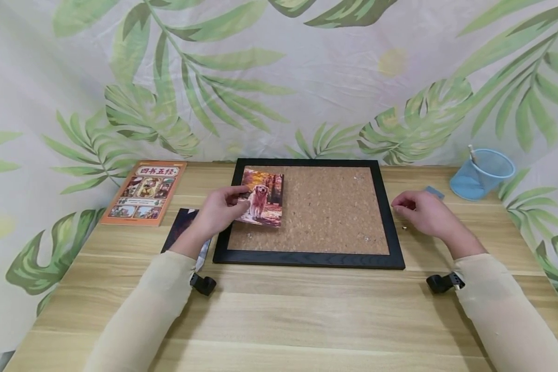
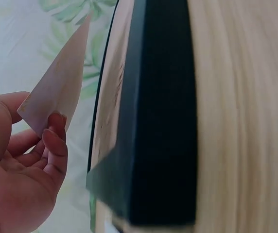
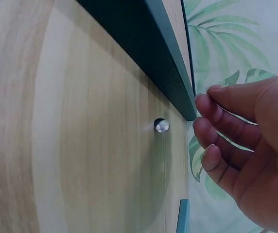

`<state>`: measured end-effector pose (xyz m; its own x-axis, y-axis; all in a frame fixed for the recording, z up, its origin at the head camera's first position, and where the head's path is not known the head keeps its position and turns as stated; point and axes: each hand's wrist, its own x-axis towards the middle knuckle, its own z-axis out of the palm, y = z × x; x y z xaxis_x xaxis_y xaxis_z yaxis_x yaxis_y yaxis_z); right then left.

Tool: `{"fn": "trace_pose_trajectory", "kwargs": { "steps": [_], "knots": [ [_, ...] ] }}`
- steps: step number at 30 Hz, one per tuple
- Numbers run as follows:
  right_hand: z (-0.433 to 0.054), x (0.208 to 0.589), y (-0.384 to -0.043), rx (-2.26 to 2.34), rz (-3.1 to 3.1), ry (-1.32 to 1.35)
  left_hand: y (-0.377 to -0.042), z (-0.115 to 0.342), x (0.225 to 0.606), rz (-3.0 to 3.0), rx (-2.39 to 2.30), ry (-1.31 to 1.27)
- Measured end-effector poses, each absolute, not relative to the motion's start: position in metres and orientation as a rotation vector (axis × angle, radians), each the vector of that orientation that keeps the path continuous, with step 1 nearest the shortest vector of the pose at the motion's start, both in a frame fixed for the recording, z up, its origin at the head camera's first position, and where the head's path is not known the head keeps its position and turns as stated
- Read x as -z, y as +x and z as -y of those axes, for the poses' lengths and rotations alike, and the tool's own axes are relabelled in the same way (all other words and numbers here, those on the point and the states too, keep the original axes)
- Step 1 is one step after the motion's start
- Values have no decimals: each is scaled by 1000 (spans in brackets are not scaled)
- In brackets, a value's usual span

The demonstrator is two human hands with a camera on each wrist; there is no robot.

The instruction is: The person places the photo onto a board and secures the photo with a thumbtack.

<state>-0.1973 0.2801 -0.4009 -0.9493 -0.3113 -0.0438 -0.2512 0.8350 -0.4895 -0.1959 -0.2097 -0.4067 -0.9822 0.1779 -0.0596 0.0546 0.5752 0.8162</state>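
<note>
My left hand pinches a photo of a golden dog among autumn trees by its left side. It is over the left part of a black-framed cork board; the left wrist view shows the back of the photo, tilted up off the board. Just past the board's right edge is my right hand, thumb and forefinger tips brought together. Whether something tiny sits between them is hidden. Below that hand a small shiny pin lies on the table. Small clear pins show near the cork's corners.
An orange comic-style book lies at the back left. A dark picture lies partly under my left forearm. At the back right stand a blue mesh pen cup holding a stick and a small blue-grey block. A leaf-print curtain hangs behind.
</note>
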Motion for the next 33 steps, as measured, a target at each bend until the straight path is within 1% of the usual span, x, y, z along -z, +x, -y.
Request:
{"fn": "trace_pose_trajectory", "kwargs": {
  "steps": [8, 16, 23, 30, 33],
  "knots": [
    [-273, 401, -197, 766, -2894, -463, -201, 187, 413, -2668, -1275, 232],
    [-253, 396, -200, 771, -2860, -437, -208, 176, 418, -2715, -1025, 273],
    [-225, 393, -209, 820, -2840, -504, -209, 176, 418, -2698, -991, 270],
    [-187, 393, -228, 887, -2811, -604, -209, 176, 421, -2684, -1012, 280],
    [-170, 392, -235, 919, -2769, -608, -209, 175, 421, -2683, -1008, 293]
  ]
}}
